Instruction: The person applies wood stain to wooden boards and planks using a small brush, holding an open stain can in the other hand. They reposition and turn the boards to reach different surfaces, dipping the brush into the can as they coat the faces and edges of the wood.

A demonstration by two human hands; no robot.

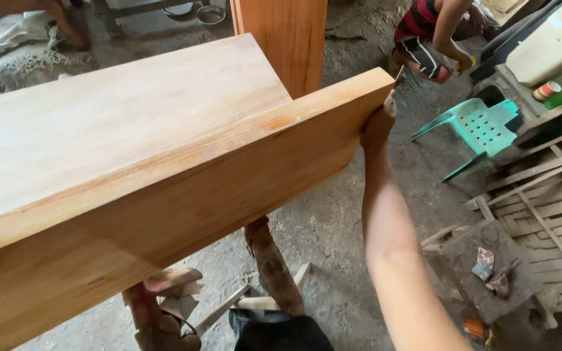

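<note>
A long light-wood board (183,195) stands on edge along the front of a wide flat wooden panel (99,123), the two forming an L shape. My right hand (378,123) grips the board's right end, fingers wrapped round the end face. A small thin tip (399,76) pokes up by the corner above the hand; I cannot tell what it is. My left hand is out of sight. Below the board show my dusty legs (271,266) and dark shorts (281,333).
An upright wooden panel (287,39) stands behind the board. Another person (430,36) crouches at the top right. A teal plastic chair (479,127) lies tipped over by a slatted wooden frame (554,208). Wood scraps (177,292) lie on the concrete floor.
</note>
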